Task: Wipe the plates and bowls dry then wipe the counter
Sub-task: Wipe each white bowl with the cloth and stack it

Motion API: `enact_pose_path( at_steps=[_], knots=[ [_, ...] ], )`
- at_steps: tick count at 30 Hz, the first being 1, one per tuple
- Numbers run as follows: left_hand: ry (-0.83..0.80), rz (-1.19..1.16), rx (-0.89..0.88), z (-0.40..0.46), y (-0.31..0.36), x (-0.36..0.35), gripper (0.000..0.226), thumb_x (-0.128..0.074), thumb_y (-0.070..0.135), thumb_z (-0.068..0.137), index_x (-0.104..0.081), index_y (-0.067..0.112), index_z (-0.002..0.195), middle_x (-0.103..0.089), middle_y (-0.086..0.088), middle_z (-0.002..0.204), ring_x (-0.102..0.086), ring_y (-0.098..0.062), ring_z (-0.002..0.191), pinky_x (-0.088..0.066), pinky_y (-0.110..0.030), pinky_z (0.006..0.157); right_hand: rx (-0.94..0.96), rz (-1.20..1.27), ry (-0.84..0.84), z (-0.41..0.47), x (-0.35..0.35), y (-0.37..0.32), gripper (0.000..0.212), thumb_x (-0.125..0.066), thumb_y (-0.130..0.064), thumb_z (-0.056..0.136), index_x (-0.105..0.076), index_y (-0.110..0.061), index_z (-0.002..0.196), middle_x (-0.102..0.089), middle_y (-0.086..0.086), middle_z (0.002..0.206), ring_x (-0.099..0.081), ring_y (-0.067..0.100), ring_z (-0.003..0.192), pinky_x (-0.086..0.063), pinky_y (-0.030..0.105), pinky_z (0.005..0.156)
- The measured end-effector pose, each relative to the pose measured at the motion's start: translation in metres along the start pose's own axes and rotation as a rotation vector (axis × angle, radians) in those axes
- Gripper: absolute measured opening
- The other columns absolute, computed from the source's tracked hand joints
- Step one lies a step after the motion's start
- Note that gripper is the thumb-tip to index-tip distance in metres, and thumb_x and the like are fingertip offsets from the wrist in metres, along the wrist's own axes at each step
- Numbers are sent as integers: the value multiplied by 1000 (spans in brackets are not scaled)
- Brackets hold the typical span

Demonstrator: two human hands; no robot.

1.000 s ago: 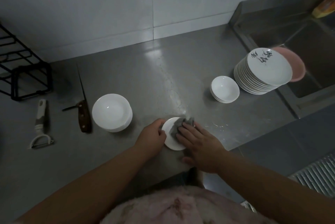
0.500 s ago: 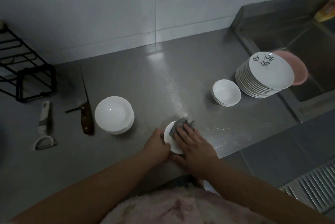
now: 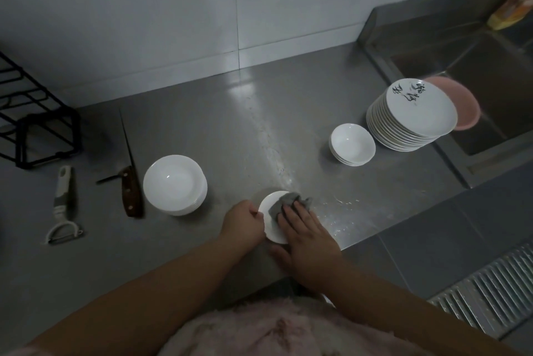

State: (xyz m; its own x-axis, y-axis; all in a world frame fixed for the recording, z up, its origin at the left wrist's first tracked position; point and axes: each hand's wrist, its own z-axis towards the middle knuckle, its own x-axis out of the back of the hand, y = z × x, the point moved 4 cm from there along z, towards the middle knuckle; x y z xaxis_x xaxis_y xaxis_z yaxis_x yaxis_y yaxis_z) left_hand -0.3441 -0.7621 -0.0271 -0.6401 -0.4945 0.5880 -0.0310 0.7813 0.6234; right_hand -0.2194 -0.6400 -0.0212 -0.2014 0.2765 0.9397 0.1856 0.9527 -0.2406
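A small white bowl [image 3: 269,218] is tilted up near the front edge of the steel counter [image 3: 230,130]. My left hand [image 3: 243,224] grips its left rim. My right hand [image 3: 305,236] presses a grey cloth [image 3: 284,202] into the bowl with straight fingers, its thumb under the bowl's near side. A stack of white bowls [image 3: 174,184] stands to the left. A smaller stack of white bowls [image 3: 352,144] and a tall stack of white plates [image 3: 412,114] with black writing on top stand to the right.
A wooden-handled knife [image 3: 130,179] and a white peeler [image 3: 62,205] lie left of the bowls. A black wire rack [image 3: 34,122] stands at far left. The sink [image 3: 473,78] at right holds a pink plate [image 3: 458,101]. Water drops glisten right of my hands.
The cloth under my right hand has slid slightly across the bowl. The bowl stays tilted in my left hand.
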Motion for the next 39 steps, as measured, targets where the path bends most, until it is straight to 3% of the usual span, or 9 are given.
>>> enact_pose_path(
  at_steps=[4,11,15,17,20,25,28,34,39],
  knots=[
    [-130,98,-70,-2,2,1,11,-63,25,89,-54,24,82,-62,4,86,-61,-20,87,-41,-29,72,80,-29,-64,-2,4,3,80,-30,-72,98,-35,-20,160,-24,3,170,-8,24,159,-8,48,129],
    [-3,149,-287,14,24,16,9,-66,22,91,-59,21,86,-56,7,74,-55,-18,76,-33,-26,63,139,-33,-96,-4,11,7,78,-31,-68,100,-23,-24,163,-11,0,173,4,21,159,17,32,122],
    [96,-89,-47,-2,4,-4,13,-63,21,93,-55,18,85,-60,3,79,-57,-19,77,-46,-31,70,-24,127,-21,-7,-2,1,80,-28,-68,100,-35,-16,159,-22,6,170,-7,24,159,-10,42,129],
    [54,-158,87,-9,-4,-15,10,-65,25,93,-61,16,96,-65,-2,91,-62,-24,89,-51,-36,83,-79,177,-34,-7,-7,-1,82,-25,-71,99,-36,-16,159,-22,6,170,-7,25,158,-12,42,128],
    [-69,-49,25,-10,-1,-13,19,-67,32,90,-62,19,104,-67,1,99,-64,-20,94,-51,-34,83,-18,139,-38,-6,-3,5,82,-29,-71,98,-39,-16,157,-27,6,168,-12,25,158,-12,45,128],
    [-32,120,-230,16,28,11,3,-63,27,91,-62,23,92,-67,8,87,-62,-20,87,-40,-29,72,141,3,-111,-3,12,13,80,-32,-70,98,-27,-23,162,-15,1,172,-2,22,159,14,31,122],
    [9,128,-187,18,27,5,24,-62,18,90,-46,21,73,-53,4,73,-53,-25,77,-31,-32,65,115,17,-83,-3,12,18,77,-31,-67,100,-25,-24,163,-13,0,172,-2,20,159,18,27,120],
    [-47,-338,258,-4,-2,-32,16,-66,29,76,-62,18,87,-69,-11,92,-68,-32,88,-59,-48,85,-40,148,-32,-1,-12,15,77,-24,-67,102,-48,-13,152,-40,11,162,-31,30,152,-19,43,127],
    [-77,-39,2,12,19,-7,19,-61,37,87,-58,18,87,-66,0,83,-66,-23,78,-52,-34,74,90,71,-24,-2,3,20,72,-36,-62,103,-38,-17,158,-28,7,168,-21,28,156,-7,39,129]
  ],
)
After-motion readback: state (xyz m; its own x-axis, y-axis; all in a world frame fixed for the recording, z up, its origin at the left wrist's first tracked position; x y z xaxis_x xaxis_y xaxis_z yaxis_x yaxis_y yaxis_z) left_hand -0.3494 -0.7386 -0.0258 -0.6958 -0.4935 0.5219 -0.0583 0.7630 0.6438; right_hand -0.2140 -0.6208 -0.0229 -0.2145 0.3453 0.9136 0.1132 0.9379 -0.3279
